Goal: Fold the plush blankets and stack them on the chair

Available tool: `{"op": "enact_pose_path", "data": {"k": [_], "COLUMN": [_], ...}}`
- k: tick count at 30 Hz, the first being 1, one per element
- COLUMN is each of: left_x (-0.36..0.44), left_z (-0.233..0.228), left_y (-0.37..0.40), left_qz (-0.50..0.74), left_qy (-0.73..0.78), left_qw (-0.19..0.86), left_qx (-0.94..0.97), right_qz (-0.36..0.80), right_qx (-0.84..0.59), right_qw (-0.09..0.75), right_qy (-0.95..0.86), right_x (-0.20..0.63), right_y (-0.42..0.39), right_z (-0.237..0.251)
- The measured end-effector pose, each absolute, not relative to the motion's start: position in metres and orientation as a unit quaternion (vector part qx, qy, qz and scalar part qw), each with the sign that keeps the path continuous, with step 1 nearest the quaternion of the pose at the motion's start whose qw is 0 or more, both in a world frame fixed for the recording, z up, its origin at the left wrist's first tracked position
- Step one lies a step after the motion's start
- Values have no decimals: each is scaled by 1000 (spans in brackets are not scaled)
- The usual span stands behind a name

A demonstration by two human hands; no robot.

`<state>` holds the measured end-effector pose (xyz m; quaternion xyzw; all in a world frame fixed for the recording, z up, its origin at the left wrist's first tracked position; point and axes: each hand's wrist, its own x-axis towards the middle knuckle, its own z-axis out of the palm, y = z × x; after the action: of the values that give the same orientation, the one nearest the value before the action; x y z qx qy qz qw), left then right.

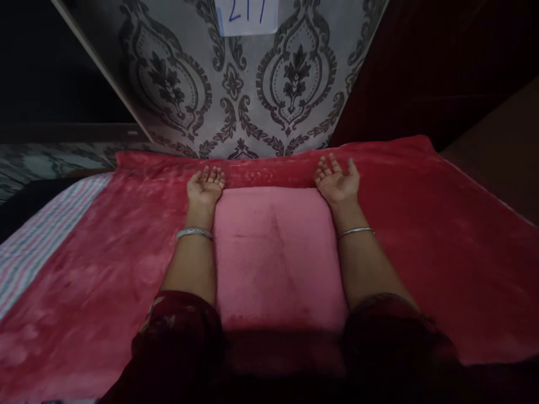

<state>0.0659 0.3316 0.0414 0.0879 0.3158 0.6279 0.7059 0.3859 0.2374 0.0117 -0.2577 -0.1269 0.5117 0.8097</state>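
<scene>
A folded pink cloth [273,252], roughly square and creased down the middle, lies flat between my forearms. At its far left corner rests my left hand [206,187], palm up, with the fingers loosely curled and nothing in them. My right hand [337,180] lies at the far right corner, also palm up, its fingers spread and holding nothing. Both forearms run along the sides of the cloth. Under everything spreads a red plush blanket [421,252].
Behind the blanket stands a patterned grey wall panel [233,84] bearing a white paper [248,19] with blue handwriting. A striped cloth [50,230] shows at the left edge. A dark red surface [421,67] rises at the back right.
</scene>
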Motion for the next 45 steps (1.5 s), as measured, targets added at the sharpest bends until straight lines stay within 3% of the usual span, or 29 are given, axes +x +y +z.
{"op": "enact_pose_path", "data": {"k": [24,34,37,40,42,45], "left_x": [69,72,61,53,51,50], "left_z": [42,68,89,104,103,79], "left_y": [330,315,305,269,227,153], "left_qz": [608,585,592,515,421,274], "left_qy": [334,366,367,404,416,342], "left_qw": [713,703,666,600,514,314], "left_qx": [104,174,267,460,621,842], "right_qz": [540,548,493,382,281,103], "right_qx": [-280,-274,-336,-469,-556,-628], "right_qw": [785,780,782,748,676,484], "right_qy": [-114,-129,-179,-275,-394,-601], "right_x": [382,374,396,405,392,353], "right_y": [242,206,178,136,103,51], "right_z": [10,44,59,70,71,58]}}
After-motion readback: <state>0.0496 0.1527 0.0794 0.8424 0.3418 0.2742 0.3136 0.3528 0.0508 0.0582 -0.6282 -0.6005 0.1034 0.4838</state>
